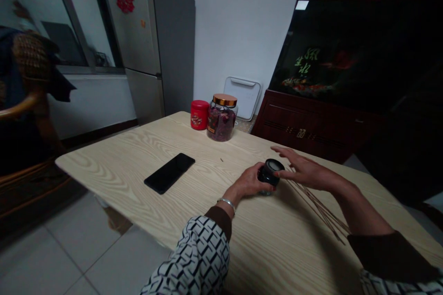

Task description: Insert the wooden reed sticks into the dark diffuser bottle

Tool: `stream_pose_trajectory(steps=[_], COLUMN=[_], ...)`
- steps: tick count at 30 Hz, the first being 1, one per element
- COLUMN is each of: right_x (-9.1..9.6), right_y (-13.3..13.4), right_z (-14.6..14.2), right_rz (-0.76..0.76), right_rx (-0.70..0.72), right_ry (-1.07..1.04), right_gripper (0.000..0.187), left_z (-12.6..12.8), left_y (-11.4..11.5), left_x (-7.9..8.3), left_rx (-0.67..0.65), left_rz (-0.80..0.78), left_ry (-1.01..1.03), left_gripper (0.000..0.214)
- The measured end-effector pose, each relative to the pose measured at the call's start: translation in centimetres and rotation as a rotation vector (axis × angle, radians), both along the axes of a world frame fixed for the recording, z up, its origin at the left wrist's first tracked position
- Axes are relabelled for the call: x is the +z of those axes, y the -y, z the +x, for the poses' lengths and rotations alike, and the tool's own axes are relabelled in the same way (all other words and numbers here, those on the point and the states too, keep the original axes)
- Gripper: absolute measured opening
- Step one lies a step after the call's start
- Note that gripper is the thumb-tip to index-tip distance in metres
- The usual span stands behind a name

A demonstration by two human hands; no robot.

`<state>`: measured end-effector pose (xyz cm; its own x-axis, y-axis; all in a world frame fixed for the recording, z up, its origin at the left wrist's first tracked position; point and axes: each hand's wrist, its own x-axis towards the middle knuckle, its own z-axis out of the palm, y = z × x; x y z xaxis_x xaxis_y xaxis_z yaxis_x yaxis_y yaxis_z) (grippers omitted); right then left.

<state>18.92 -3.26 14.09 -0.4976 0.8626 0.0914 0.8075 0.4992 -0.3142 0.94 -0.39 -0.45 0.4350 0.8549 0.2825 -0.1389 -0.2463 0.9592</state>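
Note:
My left hand [248, 180] is wrapped around a small dark glass jar [266, 176] with a pale round top, which sits at the right part of the table. My right hand [304, 169] reaches over from the right with its fingers stretched out and apart. Its thumb lies at the jar's upper edge; whether it presses on the jar I cannot tell. Below the right hand and forearm, several thin brown sticks [320, 207] lie on the table, partly covered by the hand and wrist.
A black phone [170, 173] lies on the wooden table [138, 147]. At its far edge stand a red canister [199, 115] and a big clear jar of dark red dried pieces [221, 122]. Behind are a fridge [138, 46], a fish tank [311, 55] and, left, a wooden chair [27, 106].

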Motion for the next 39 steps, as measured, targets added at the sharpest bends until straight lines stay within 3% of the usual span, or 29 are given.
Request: stream_pose_trajectory(steps=[2, 4, 6, 8, 13, 20, 23, 26, 28, 31, 33, 36, 39], right_x=[-0.5, -0.8, -0.9, -1.1, -2.2, -3.4, -4.5, -6.7, -8.2, -8.6, -6.9, -1.7, 4.5], right_y=[0.0, -0.1, -0.3, -0.5, -0.7, 0.0, 0.9, 2.2, 3.2, 4.4, 4.9, 5.5, 6.1], right_z=[0.0, 0.0, -0.1, -0.1, 0.2, -0.7, -0.9, 0.0, 1.1, 2.5, 2.6, 2.0, 1.3], right_rz=[-0.043, -0.032, 0.015, 0.035, 0.044, 0.147, 0.176, 0.186, 0.164, 0.013, -0.163, -0.437, -0.602], right_rx=[0.085, 0.006, -0.082, -0.074, 0.051, -0.073, -0.126, -0.255, -0.403, -0.488, -0.424, -0.212, 0.062], right_ry=[0.007, 0.058, 0.108, 0.110, 0.047, 0.037, -0.104, -0.381, -0.529, -0.706, -0.870, -1.104, -1.207], right_gripper=[0.071, 0.067, 0.075, 0.082, 0.049, 0.041, 0.047, 0.055, 0.049, 0.061, 0.068, 0.072, 0.074], left_z=[0.0, 0.1, 0.1, 0.2, 0.1, -0.1, -0.6, -2.1, -3.5, -5.2, -5.5, -4.9, -4.4], left_y=[-0.1, -0.2, -0.2, -0.2, -0.1, 0.1, 0.8, 2.1, 3.2, 4.7, 5.2, 5.5, 5.5], left_x=[-0.1, -0.3, -0.4, -0.5, -0.4, 0.1, 0.5, 1.2, 1.8, 4.0, 6.7, 12.3, 18.3], left_rx=[-0.006, -0.027, -0.046, -0.046, -0.044, -0.014, 0.023, 0.128, 0.179, 0.205, 0.144, -0.127, -0.464], left_rz=[0.007, 0.018, 0.022, 0.022, 0.041, 0.045, 0.056, 0.081, 0.100, 0.091, 0.036, -0.081, -0.136], left_ry=[0.002, 0.005, 0.012, 0.018, 0.012, -0.045, -0.094, -0.177, -0.271, -0.344, -0.269, -0.033, 0.122], left_gripper=[0.072, 0.070, 0.071, 0.072, 0.069, 0.067, 0.073, 0.098, 0.089, 0.046, 0.052, 0.061, 0.069])
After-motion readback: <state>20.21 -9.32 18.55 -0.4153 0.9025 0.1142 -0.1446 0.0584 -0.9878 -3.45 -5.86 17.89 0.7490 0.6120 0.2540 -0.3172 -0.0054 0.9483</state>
